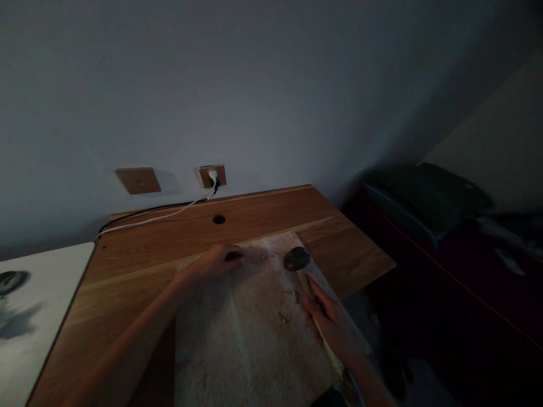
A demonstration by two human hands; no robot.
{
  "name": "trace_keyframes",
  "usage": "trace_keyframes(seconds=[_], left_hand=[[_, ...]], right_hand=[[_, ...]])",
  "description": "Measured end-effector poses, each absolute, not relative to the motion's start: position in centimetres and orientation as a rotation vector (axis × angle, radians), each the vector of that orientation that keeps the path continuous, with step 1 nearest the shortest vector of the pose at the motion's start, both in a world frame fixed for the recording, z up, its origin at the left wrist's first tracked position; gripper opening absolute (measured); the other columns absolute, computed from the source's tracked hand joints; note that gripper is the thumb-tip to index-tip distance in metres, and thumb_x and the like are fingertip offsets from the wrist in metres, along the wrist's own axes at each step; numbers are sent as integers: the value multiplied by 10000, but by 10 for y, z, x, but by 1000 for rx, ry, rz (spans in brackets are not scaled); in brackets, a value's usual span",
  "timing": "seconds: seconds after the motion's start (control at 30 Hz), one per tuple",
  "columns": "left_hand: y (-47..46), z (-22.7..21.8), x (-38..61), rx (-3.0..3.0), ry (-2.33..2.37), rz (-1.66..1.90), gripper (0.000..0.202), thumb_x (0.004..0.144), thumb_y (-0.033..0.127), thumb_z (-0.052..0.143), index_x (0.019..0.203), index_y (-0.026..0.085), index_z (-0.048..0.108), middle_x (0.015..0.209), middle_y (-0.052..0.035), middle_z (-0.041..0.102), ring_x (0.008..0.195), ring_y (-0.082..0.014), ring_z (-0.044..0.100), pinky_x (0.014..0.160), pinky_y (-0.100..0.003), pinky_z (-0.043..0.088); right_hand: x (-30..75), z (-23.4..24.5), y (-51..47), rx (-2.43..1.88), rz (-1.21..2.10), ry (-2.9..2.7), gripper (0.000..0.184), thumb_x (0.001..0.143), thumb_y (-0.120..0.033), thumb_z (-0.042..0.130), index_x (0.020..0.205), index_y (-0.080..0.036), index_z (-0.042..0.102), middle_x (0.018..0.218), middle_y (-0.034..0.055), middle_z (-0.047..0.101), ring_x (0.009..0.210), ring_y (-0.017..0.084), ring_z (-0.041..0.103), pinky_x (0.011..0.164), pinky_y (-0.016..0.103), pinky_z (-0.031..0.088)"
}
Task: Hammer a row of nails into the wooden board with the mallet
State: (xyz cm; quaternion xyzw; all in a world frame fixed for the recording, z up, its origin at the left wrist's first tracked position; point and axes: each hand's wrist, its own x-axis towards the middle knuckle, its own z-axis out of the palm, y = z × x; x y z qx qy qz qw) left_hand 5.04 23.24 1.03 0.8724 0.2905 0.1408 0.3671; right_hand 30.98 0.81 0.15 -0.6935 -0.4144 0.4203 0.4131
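Observation:
My right hand (331,321) is wrapped round the pale handle of a hammer (297,259), whose dark, rounded head is over the upper right part of a worn wooden board (237,345). Near the board's far left edge, my left hand (218,259) has its thumb and fingers curled together. Whether something small is pinched there, I cannot make out. A loose nail (282,317) lies on the board left of the hammer handle, and another small nail (292,293) lies close to my right fingertips. A few tiny shiny bits (268,255) sit between my left hand and the hammer head.
Beneath the board is a wooden desk (139,249) with a cable hole (219,219). White and black cables (156,219) run along its back to a wall socket (212,176). A white table (46,294) adjoins at left; a dark cushion (428,195) lies at right.

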Motion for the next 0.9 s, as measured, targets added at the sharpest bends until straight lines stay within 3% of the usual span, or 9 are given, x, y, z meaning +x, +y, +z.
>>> trace_keyframes(seconds=[0.53,0.9], left_hand=[[235,10,48,2216,704,379,178,932,268,553,891,188,706,816,-19,725,736,-159,655,695,-257,467],[233,10,49,2205,732,424,150,893,299,636,953,182,710,867,-35,720,773,-175,651,725,-285,490]], right_hand=[[309,4,9,-1769,1021,-1045,676,935,-533,538,1525,-214,457,655,-29,533,436,124,460,370,240,402],[307,5,10,-1733,1040,-1057,700,938,-536,519,1543,-199,422,637,-52,508,396,97,398,360,228,353]])
